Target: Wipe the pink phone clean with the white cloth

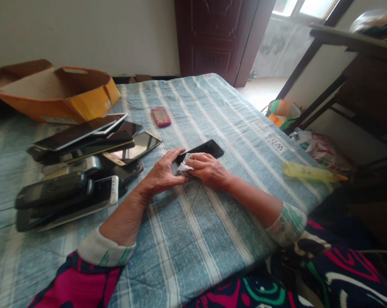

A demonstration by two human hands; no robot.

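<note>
A black smartphone (212, 148) lies flat on the striped cloth in front of me. My left hand (165, 170) grips its left end between thumb and fingers. Pressed onto the phone's surface is a crumpled white wipe (184, 166), pinched under the closed fingers of my right hand (209, 170). The phone's near left part is hidden by the wipe and both hands. To the left of my left hand, a heap of phones (93, 143) lies loosely stacked, some with dark screens, one gold-edged phone (137, 147) nearest the hand.
An open orange cardboard box (52, 107) stands behind the heap. A small pink-edged item (161, 116) lies farther back, its top blurred. A yellow translucent bottle (308, 171) rests near the right edge of the striped cloth (244, 128). Bags (321, 145) sit beyond that edge.
</note>
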